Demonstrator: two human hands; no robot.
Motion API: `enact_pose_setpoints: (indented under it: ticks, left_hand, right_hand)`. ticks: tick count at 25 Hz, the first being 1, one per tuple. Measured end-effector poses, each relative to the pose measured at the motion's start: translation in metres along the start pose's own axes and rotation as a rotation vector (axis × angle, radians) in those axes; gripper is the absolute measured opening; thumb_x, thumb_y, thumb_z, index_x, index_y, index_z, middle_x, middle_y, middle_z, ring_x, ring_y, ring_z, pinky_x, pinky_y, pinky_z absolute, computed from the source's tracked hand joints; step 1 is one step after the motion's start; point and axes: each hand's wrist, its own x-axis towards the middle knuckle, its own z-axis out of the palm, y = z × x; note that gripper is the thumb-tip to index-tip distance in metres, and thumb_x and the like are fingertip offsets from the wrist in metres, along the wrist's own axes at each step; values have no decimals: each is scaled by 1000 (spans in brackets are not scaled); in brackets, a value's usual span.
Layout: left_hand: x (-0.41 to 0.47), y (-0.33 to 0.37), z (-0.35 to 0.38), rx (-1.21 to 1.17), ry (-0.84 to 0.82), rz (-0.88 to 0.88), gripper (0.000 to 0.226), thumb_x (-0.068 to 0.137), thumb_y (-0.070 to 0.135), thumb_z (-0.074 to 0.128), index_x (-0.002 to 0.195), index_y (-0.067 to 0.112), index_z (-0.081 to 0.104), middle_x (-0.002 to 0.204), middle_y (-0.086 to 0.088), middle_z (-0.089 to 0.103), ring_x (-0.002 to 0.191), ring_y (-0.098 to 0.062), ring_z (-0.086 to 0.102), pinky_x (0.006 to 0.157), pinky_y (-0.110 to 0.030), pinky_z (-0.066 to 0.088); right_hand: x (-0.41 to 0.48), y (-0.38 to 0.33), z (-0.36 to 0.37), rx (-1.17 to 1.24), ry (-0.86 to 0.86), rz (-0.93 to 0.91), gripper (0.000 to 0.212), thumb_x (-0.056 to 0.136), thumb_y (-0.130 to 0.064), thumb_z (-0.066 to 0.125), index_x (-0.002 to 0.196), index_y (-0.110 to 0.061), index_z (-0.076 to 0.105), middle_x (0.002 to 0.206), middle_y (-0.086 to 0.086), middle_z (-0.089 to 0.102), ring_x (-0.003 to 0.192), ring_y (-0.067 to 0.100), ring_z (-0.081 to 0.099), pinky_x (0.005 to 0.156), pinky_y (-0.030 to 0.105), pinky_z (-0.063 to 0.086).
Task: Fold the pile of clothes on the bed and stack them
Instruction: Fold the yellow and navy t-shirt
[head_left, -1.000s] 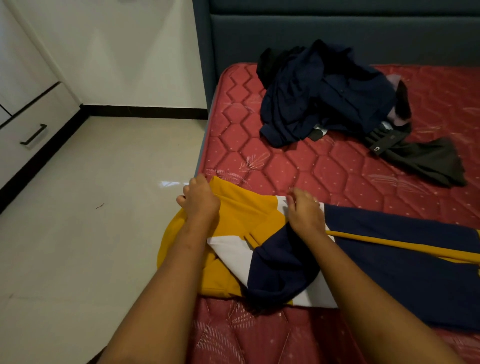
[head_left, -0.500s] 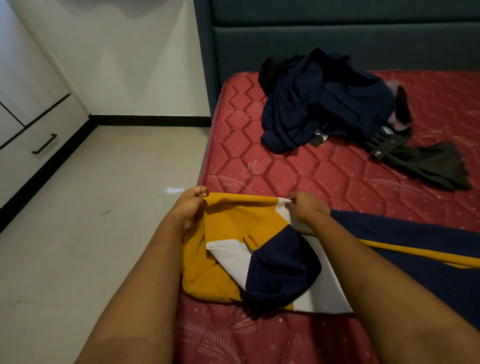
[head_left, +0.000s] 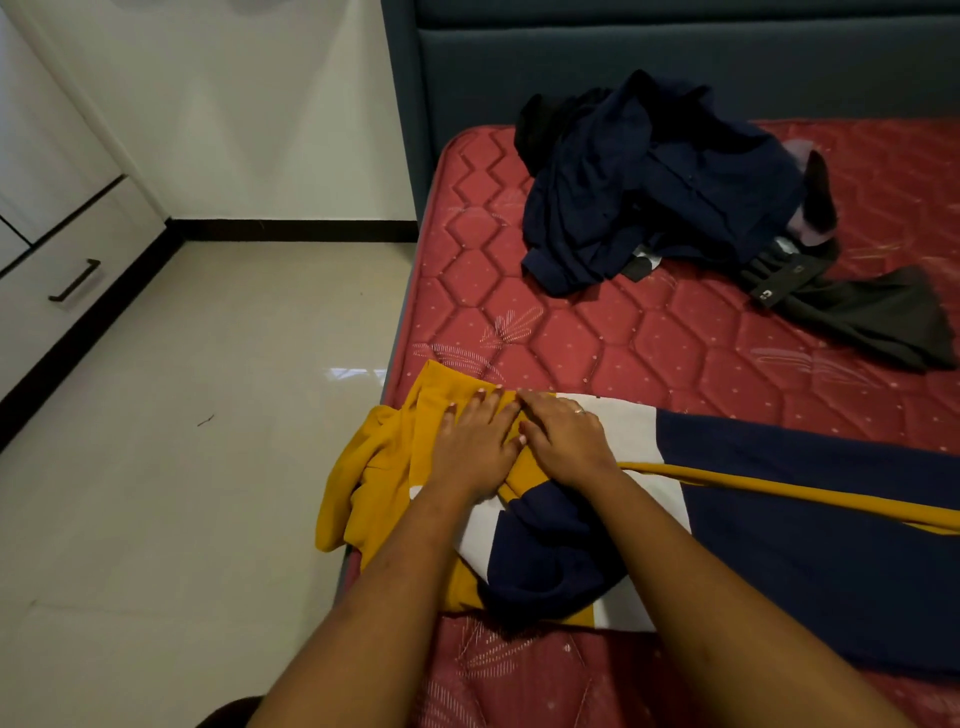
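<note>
At lower centre of the frame, your left hand (head_left: 475, 447) and your right hand (head_left: 563, 441) lie side by side, palms down, on the yellow end of the colour-block garment (head_left: 779, 545). Both hands are released, gripping nothing; the fingers are straight and pressed flat on the cloth, pointing toward the top of the frame, and the inner edges of the two hands touch. A ring (head_left: 579, 410) shows on your right hand. Both forearms reach up from the bottom edge and cover part of the garment's white and navy panels.

That garment lies across the near part of the red quilted mattress (head_left: 571, 338), stretching to the right edge of the frame. Its yellow end is bunched and hangs a little over the mattress's left edge, and a narrow yellow strip (head_left: 831, 496) runs across the navy part.

Well apart from it, at upper right, the pile of clothes (head_left: 660, 187) sits unfolded near the dark headboard (head_left: 675, 62), mostly navy, with dark grey trousers (head_left: 872, 322) trailing out to its right. Pale floor tiles (head_left: 208, 415) fill the left side, and a white drawer (head_left: 78, 280) with a dark handle stands at far left.
</note>
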Motion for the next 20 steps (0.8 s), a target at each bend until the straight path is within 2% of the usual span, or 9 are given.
enact_pose_setpoints:
  ticks: [3, 5, 7, 10, 11, 13, 15, 18, 20]
  left_hand:
    - [-12, -22, -3, 104, -5, -217, 72, 92, 68, 23, 153, 35, 5, 162, 0, 3, 149, -23, 0, 116, -51, 1]
    - [-14, -29, -20, 88, -83, -261, 69, 95, 62, 26, 153, 32, 5, 162, -1, 3, 149, -24, -1, 115, -55, 2]
    - [-21, -26, -37, 9, -130, -230, 57, 100, 48, 34, 151, 28, 21, 161, 0, 13, 149, -23, 4, 115, -59, 1]
    - [-49, -21, -47, -262, -109, -242, 37, 100, 47, 37, 125, 30, 59, 144, 1, 47, 140, -25, 31, 115, -59, 4]
    - [-56, -22, -47, -345, -145, -256, 39, 97, 55, 36, 111, 33, 65, 134, 2, 56, 132, -25, 41, 115, -58, 10]
    - [-67, -21, -53, -520, -221, -259, 50, 85, 74, 36, 91, 36, 68, 120, 3, 65, 119, -23, 53, 111, -51, 28]
    - [-72, -16, -65, -634, -269, -254, 56, 79, 74, 40, 91, 28, 70, 115, 3, 65, 113, -19, 55, 104, -38, 37]
    - [-72, -15, -77, -595, -325, -197, 50, 77, 69, 54, 94, 24, 67, 102, 4, 62, 101, -18, 54, 89, -30, 40]
    - [-69, -16, -79, -516, -369, -148, 63, 66, 76, 64, 106, 27, 65, 108, 7, 61, 104, -16, 55, 92, -31, 43]
  right_hand:
    - [-11, 21, -12, -157, -145, 88, 56, 101, -51, 26, 153, -34, 15, 161, -9, 11, 148, 15, 8, 119, 41, 4]
    - [-16, 29, -26, -110, -162, 158, 56, 101, -49, 29, 152, -27, 21, 160, -2, 18, 148, 19, 13, 119, 42, 10]
    - [-23, 28, -42, 146, -187, 161, 56, 97, -46, 46, 144, -16, 42, 149, 4, 41, 139, 25, 33, 113, 40, 27]
    - [-48, 12, -61, 342, -358, 131, 64, 84, -30, 72, 141, -16, 46, 128, 2, 52, 118, 19, 50, 95, 27, 41]
    - [-53, 11, -65, 383, -293, 136, 54, 84, -20, 72, 134, -16, 53, 115, 1, 54, 105, 17, 52, 84, 23, 43]
    - [-60, 16, -86, 602, 18, 233, 19, 86, -8, 64, 102, -19, 66, 92, 0, 58, 88, 17, 53, 68, 25, 43]
    - [-65, 34, -117, 899, 282, 410, 16, 90, -7, 59, 81, -20, 60, 80, 1, 59, 83, 19, 53, 64, 29, 44]
    - [-85, 78, -153, 1289, 626, 708, 6, 96, -11, 53, 97, -16, 56, 92, 6, 60, 80, 21, 57, 70, 41, 53]
    - [-109, 113, -161, 1380, 783, 880, 21, 97, -11, 52, 117, -13, 55, 110, 12, 60, 93, 25, 61, 79, 48, 54]
